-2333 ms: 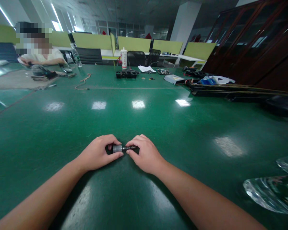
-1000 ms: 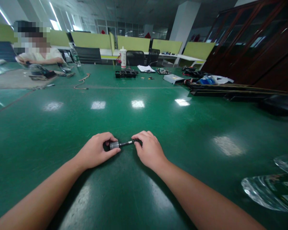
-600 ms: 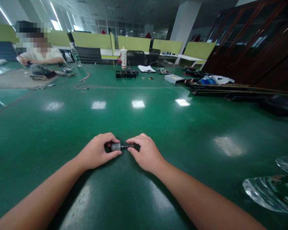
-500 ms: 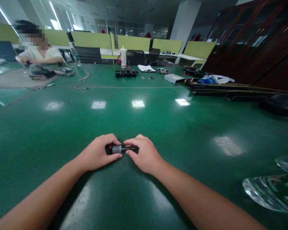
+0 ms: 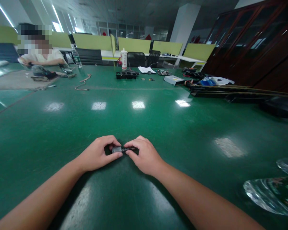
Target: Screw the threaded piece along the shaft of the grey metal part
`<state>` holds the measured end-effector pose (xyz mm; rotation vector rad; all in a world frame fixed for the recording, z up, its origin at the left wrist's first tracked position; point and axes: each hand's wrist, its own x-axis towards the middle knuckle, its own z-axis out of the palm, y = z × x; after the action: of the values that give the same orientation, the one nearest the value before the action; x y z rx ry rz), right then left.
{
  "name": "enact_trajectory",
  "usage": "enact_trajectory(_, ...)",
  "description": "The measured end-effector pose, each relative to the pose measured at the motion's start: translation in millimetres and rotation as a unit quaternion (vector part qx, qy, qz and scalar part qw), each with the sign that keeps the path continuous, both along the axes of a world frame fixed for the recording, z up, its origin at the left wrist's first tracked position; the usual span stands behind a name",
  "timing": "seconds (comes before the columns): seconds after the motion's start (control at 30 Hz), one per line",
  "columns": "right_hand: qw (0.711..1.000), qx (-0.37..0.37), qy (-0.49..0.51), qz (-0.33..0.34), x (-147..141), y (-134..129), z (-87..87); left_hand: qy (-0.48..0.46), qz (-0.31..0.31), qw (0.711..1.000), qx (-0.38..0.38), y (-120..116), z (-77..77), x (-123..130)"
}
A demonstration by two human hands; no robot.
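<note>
A small silver cylindrical metal part with a thin dark ridged shaft lies between my hands, just above or on the green tabletop. My left hand is closed round the silver body, with thumb in front and fingers behind. My right hand pinches around the thin shaft, which points right. The fingertips of both hands almost meet at the joint between body and shaft. My right hand's fingers partly hide the shaft.
Clear plastic bottles lie at the right edge. Across the back stand a white bottle, a black plastic part, a metal box and long dark strips. A person sits at the far left.
The view has shifted very slightly, so the scene sits a little lower. Both hands keep nearly the same hold on the metal part.
</note>
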<state>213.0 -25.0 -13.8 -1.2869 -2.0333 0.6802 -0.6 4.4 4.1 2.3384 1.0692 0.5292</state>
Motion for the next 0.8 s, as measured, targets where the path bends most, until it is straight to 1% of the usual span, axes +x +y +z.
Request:
enact_trajectory(0.23, 1.000, 0.012, -0.018, 0.019, 0.3, -0.4, -0.1, 0.020, 0.006, 1.000, -0.002, 0.6, 0.2, 0.6)
enact_trajectory(0.43, 0.999, 0.012, -0.034, 0.018, 0.1, -1.9, 2.5, 0.034, -0.001, 0.999, 0.003, 0.9, 0.3, 1.4)
enact_trajectory(0.8, 0.999, 0.017, -0.043, 0.017, 0.3, -1.6, 0.6, 0.034, -0.009, 0.999, 0.006, 0.9, 0.3, 0.7)
